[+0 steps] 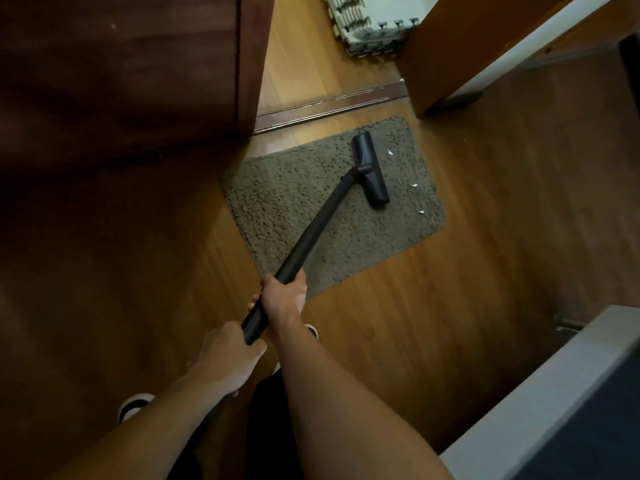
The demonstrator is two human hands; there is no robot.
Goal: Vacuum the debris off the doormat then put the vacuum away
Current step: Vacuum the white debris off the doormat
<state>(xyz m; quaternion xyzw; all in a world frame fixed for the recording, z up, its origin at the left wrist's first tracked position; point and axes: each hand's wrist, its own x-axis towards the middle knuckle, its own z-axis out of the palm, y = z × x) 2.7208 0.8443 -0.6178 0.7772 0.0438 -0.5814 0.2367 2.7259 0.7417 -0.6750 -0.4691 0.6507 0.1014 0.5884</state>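
A dark wooden door (pixel 121 64) fills the upper left, above a wood floor (pixel 415 323). Low in the view, the person's left hand (pixel 225 355) is wrapped around the near end of the black vacuum wand (pixel 311 233), and just ahead of it the right hand (pixel 282 296) is also closed around the wand. The wand slants up and right to the floor head (pixel 370 169), which rests on the brown doormat (pixel 294 199) toward its far right part. To the right of the head lie three white scraps (pixel 414 185) on the mat, not yet picked up. The vacuuming step appears to be underway and unfinished. The next move likely calls for sweeping the head rightward over those scraps, before the vacuum can be put away.
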